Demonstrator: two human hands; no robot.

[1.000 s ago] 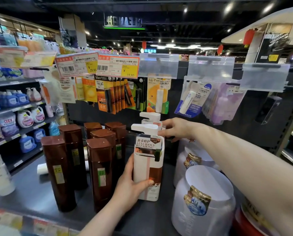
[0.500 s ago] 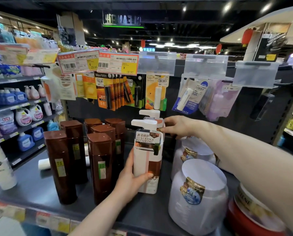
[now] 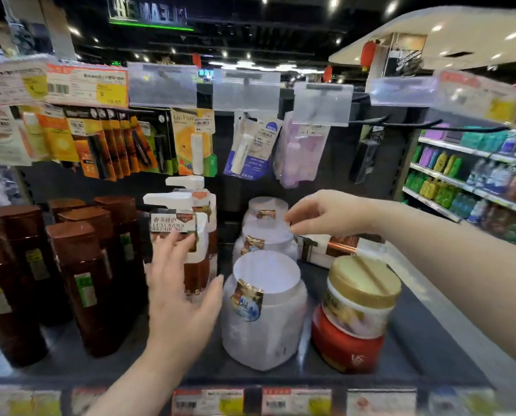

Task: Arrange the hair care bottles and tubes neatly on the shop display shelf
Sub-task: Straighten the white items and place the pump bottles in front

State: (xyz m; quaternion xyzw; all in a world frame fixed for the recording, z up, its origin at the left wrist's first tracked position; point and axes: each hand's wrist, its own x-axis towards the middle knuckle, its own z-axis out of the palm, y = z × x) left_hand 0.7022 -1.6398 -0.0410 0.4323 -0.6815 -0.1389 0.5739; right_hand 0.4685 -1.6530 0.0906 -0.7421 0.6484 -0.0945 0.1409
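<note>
Two white pump bottles stand one behind the other mid-shelf, the front pump bottle (image 3: pixel 172 219) labelled "Luxurious Repairing" and the rear pump bottle (image 3: pixel 190 183) behind it. My left hand (image 3: pixel 181 295) is spread open just in front of the front one, fingertips at its label, gripping nothing. Several tall brown bottles (image 3: pixel 82 283) stand in rows to the left. To the right is a row of three white jars (image 3: pixel 265 310). My right hand (image 3: pixel 319 214) hovers over the middle jar (image 3: pixel 265 238), fingers loosely curled and holding nothing.
A gold-lidded jar (image 3: pixel 362 292) is stacked on a red jar (image 3: pixel 347 349) at the right front. A white and copper box (image 3: pixel 337 244) lies behind them. Carded lip balms (image 3: pixel 193 145) hang above the dark shelf (image 3: pixel 425 340). Price tags (image 3: pixel 295 400) line its front edge.
My left hand has let go of the front pump bottle and opened. My right hand has left the rear pump bottle and moved right over the jars. The view has swung right.
</note>
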